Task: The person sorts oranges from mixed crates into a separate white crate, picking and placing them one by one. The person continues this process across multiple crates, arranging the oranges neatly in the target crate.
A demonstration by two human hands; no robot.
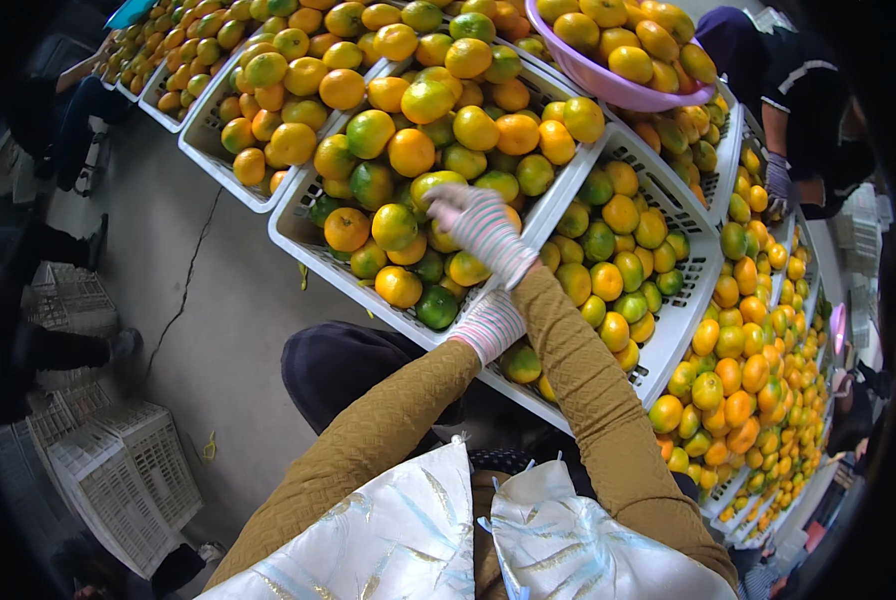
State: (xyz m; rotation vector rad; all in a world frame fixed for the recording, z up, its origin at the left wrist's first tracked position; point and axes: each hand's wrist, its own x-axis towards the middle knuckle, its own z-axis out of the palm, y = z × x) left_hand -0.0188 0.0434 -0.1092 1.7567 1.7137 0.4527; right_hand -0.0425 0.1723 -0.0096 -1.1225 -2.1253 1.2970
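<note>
My right hand [485,229], in a striped knit glove, is over a white plastic crate [286,232] heaped with green and orange mandarins [395,227]. Its blurred fingertips are beside a yellow-green mandarin [436,186]; whether they grip it I cannot tell. Under the right wrist, my left hand [490,324] in a matching glove lies where this crate meets the one on its right. The right forearm hides the left fingers. In the right-hand white crate [673,330], more mandarins [607,280] sit lower than its rim.
A pink plastic basin [594,71] full of mandarins rests on the crates behind. Filled crates continue to the left and right. Stacked white crates [121,465] stand on the concrete floor [245,337]. A co-worker's gloved hand [778,182] is among fruit at the right.
</note>
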